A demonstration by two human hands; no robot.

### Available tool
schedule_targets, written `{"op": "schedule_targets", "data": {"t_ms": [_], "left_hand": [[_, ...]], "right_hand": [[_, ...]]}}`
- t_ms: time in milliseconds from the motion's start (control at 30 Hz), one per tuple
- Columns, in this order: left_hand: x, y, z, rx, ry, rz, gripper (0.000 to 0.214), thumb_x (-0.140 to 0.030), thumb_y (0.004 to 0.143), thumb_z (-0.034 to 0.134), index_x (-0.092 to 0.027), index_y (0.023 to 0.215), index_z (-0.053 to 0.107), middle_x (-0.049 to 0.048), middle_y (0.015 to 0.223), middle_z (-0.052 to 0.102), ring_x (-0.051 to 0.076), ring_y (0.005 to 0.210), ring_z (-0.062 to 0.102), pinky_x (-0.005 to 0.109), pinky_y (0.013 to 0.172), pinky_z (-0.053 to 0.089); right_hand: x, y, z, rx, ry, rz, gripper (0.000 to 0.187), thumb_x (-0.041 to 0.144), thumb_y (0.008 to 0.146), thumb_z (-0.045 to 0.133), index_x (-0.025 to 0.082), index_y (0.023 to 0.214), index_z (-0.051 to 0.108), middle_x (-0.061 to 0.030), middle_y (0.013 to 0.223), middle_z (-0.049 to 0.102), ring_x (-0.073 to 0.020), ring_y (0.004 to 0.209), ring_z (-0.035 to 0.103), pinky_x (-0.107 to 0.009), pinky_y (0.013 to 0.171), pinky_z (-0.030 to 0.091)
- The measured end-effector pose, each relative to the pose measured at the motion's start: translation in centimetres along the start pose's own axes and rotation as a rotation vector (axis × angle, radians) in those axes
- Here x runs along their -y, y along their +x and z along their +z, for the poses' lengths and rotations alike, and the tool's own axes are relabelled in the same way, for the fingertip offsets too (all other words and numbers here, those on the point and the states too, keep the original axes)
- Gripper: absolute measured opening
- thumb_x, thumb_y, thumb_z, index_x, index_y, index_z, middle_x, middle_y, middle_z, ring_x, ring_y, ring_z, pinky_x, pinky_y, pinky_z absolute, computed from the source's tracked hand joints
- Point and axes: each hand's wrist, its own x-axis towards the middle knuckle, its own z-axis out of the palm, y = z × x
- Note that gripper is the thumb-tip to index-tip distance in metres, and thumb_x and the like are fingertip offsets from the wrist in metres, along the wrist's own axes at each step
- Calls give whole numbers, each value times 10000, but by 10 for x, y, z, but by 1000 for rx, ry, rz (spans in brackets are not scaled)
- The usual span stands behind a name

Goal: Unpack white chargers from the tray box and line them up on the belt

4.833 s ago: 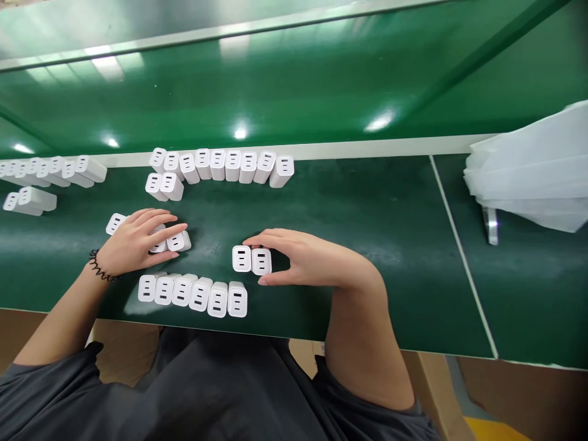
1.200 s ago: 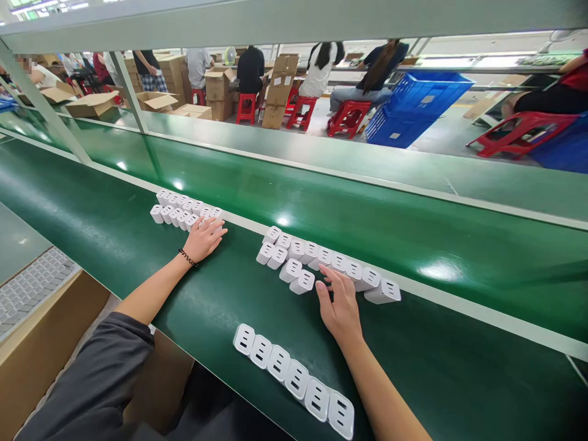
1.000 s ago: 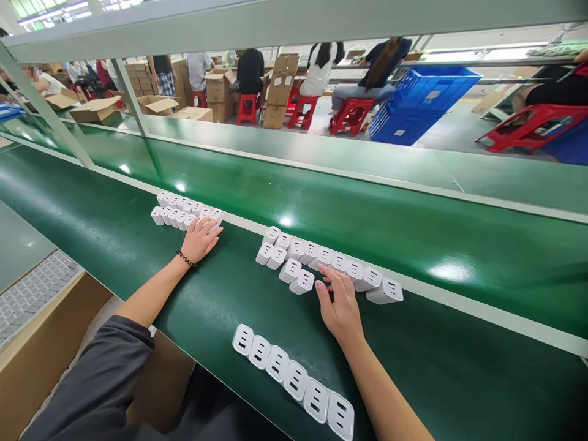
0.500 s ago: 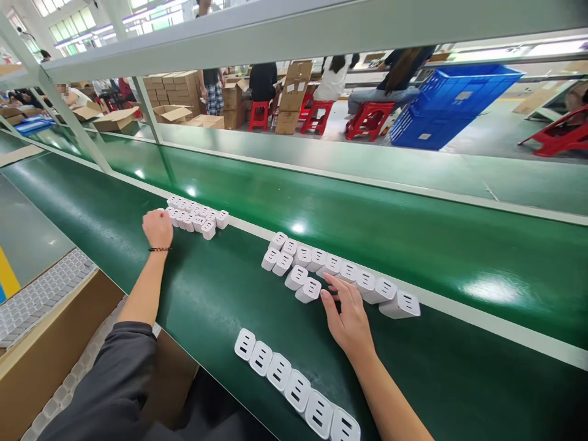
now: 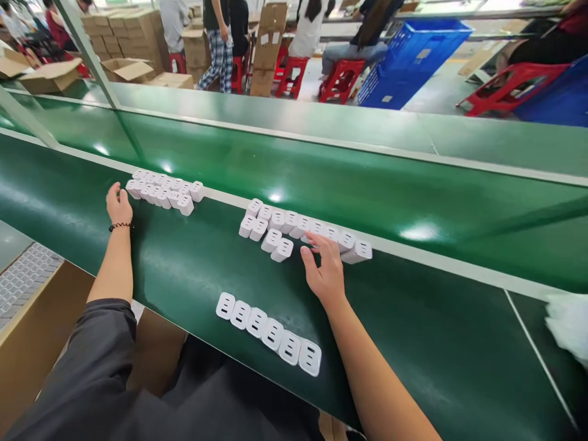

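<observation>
My left hand (image 5: 119,207) is open, thumb and fingers apart, just left of a far cluster of white charger blocks (image 5: 162,195). It appears to hold nothing. My right hand (image 5: 324,267) is open over the near side of a second group of white charger blocks (image 5: 290,222), its fingertips covering part of the back row. Whether they touch a block I cannot tell. Between thumb and fingers nothing shows. A loose white charger block (image 5: 282,250) stands left of my right thumb. Closer to my body, several more lie in a slanting row (image 5: 256,323), slotted faces up.
The green work surface (image 5: 193,269) has a pale strip (image 5: 441,263) along its far side. Cardboard boxes and a clear tray (image 5: 30,278) are at lower left. White plastic wrap (image 5: 568,327) lies at the right edge. Beyond are people on red stools and blue crates (image 5: 413,58).
My left hand has gone from closed to open at the left end of the far cluster. The camera view has shifted downward and right. My right hand stays beside the middle group.
</observation>
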Motion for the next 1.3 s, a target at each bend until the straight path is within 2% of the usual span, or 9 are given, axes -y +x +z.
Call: {"op": "schedule_targets", "data": {"t_ms": [100, 167, 267, 333, 400, 467, 667, 967, 1300], "left_hand": [[-29, -7, -12, -73, -39, 144, 517, -487, 997, 404, -58, 1274, 489, 92, 1274, 543, 198, 1118, 535, 369, 921, 465], [-67, -31, -23, 13, -86, 270, 570, -572, 985, 386, -67, 1200, 540, 102, 1210, 586, 175, 1013, 573, 327, 820, 512], [-132, -100, -40, 572, -224, 635, 522, -599, 952, 440, -145, 1162, 590, 105, 1205, 621, 218, 1090, 600, 363, 907, 526], [-164, -156, -46, 972, -166, 866, 612, -661, 815, 617, -206, 1223, 574, 107, 1321, 577, 266, 1224, 545, 412, 1036, 469], [-176, -204, -47, 1181, -174, 978, 798, -718, 705, 682, -211, 1298, 515, 124, 1349, 564, 281, 1246, 534, 415, 1040, 473], [-173, -236, -42, 1259, -172, 984, 871, -709, 694, 699, -202, 1357, 450, 148, 1383, 538, 292, 1265, 527, 429, 1037, 476], [-148, -257, -28, 1274, -171, 841, 740, -583, 766, 721, -226, 1341, 421, 108, 1271, 614, 256, 1151, 613, 397, 946, 533], [-147, -265, -37, 1165, -178, 764, 715, -516, 750, 763, -233, 1317, 433, 95, 1243, 610, 244, 1119, 611, 375, 905, 544], [-165, -284, -38, 966, -49, 1019, 571, -543, 828, 678, -201, 1266, 543, 106, 1221, 638, 268, 1141, 581, 419, 970, 485]], "right_hand": [[33, 5, -28, 32, 54, -36, 272, 341, 963, 539, 231, 1205, 595, -104, 1143, 608, -247, 1023, 612, -399, 800, 565], [62, 3, -45, 241, 137, -88, 272, 336, 954, 571, 247, 1210, 588, -83, 1160, 622, -220, 992, 631, -365, 804, 569], [101, -13, -55, 648, 81, -195, 537, 405, 884, 684, 210, 1348, 497, -112, 1274, 609, -270, 1099, 616, -418, 891, 564], [117, -28, -54, 800, -82, -219, 765, 448, 791, 779, 138, 1402, 439, -165, 1292, 606, -333, 1096, 616, -482, 860, 575], [123, -42, -53, 859, -203, -197, 870, 456, 736, 823, 87, 1410, 416, -192, 1263, 621, -355, 1045, 631, -503, 804, 588], [122, -53, -57, 861, -227, -158, 871, 451, 747, 814, 81, 1416, 398, -187, 1263, 620, -337, 1044, 631, -485, 808, 590], [105, -78, -72, 802, -161, -61, 704, 409, 829, 747, 165, 1391, 400, -131, 1288, 600, -291, 1083, 612, -457, 848, 576], [96, -98, -68, 708, -43, 48, 608, 356, 880, 692, 241, 1388, 379, -103, 1294, 589, -279, 1112, 599, -438, 890, 549], [94, -103, -75, 645, 85, 194, 575, 339, 846, 723, 273, 1341, 439, -77, 1233, 623, -258, 1082, 623, -415, 893, 557]]}}
